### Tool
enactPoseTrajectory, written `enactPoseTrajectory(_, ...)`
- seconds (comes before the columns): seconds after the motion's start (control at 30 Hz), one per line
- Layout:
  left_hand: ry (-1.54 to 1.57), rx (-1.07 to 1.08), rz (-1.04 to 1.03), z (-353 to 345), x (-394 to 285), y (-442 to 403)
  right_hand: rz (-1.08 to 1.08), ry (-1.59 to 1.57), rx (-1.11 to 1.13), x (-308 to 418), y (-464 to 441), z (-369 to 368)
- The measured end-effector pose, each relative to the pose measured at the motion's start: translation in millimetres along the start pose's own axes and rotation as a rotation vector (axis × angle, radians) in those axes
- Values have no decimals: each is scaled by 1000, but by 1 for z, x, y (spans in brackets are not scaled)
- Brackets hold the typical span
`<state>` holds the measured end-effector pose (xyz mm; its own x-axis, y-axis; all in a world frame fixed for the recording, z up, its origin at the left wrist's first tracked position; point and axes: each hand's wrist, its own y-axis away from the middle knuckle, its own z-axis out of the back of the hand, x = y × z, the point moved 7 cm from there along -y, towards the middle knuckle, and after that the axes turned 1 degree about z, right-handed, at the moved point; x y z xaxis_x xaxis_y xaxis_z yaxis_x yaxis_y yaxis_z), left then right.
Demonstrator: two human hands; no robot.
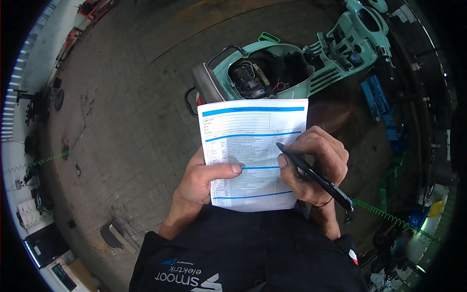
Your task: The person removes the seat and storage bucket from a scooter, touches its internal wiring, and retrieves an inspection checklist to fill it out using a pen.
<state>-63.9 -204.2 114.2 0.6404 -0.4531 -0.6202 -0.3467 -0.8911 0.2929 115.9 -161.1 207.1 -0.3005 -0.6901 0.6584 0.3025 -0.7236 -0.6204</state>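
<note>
A printed form (253,187) with blue bands and rows of small text is held up in front of my chest. My left hand (199,180) grips its left side, thumb on top and the fingers hidden behind the paper. In my right hand (321,163) is a black pen (318,180), pinched between thumb and fingers. Its tip lies over the right part of the form; whether it touches the paper I cannot tell. Beyond the form's top edge stands a mint-green scooter (231,61) with its seat compartment uncovered, showing wiring and dark parts inside.
A blue toolbox (374,100) lies on the floor right of the scooter. Green coiled hoses (384,214) stretch across at lower right, with another at far left. Equipment and a black screen-like panel (46,248) line the left wall.
</note>
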Motion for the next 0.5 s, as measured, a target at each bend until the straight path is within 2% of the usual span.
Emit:
enactPoseTrajectory(0.27,1,-7,4,-1,1,0,8,65,26,1,-1,-1)
enactPoseTrajectory(0.5,-2,0,10,2,3,-2,-32,21,-45,-2,3,1)
